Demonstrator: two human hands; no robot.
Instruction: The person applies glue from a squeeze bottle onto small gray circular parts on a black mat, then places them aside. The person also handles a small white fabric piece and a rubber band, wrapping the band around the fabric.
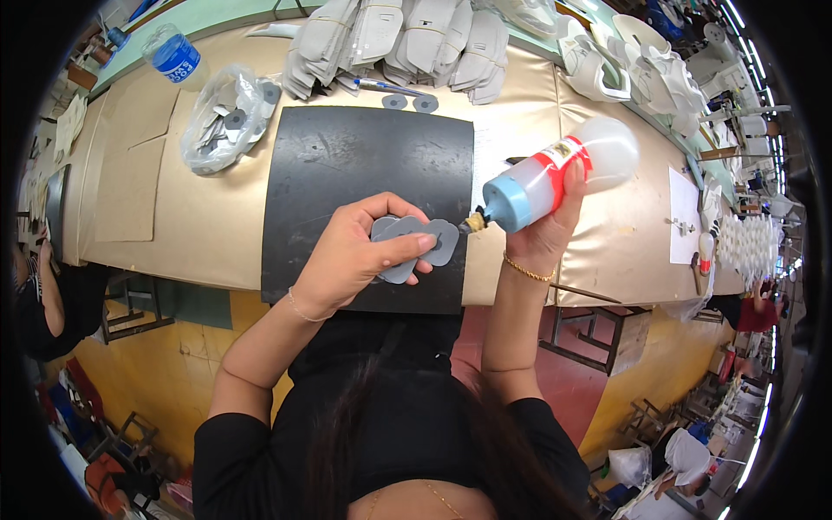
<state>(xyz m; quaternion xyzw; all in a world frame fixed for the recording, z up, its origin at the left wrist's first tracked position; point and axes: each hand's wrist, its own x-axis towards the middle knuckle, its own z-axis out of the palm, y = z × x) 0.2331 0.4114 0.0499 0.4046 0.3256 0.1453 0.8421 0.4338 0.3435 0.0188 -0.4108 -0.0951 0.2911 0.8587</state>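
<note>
Over the black mat (364,165), my left hand (351,247) grips several small grey rounded pieces (445,244), fanned out between thumb and fingers. A dark spot marks the outermost piece, beside my thumb. My right hand (555,221) is wrapped round a translucent squeeze bottle (611,143) with a red label and a blue cap (508,204). The bottle is tilted, its base up to the right and its brownish, crusted nozzle (474,223) pointing down to the left, close to the fanned pieces. Whether the nozzle touches them I cannot tell.
Beyond the mat lie two grey pieces (410,103), a pen (387,87) and banded stacks of pale cut parts (416,39). A plastic bag of grey pieces (230,121) sits left, near a blue-labelled bottle (176,59). White shoe parts (598,65) stand far right. Another person (54,299) is at the left.
</note>
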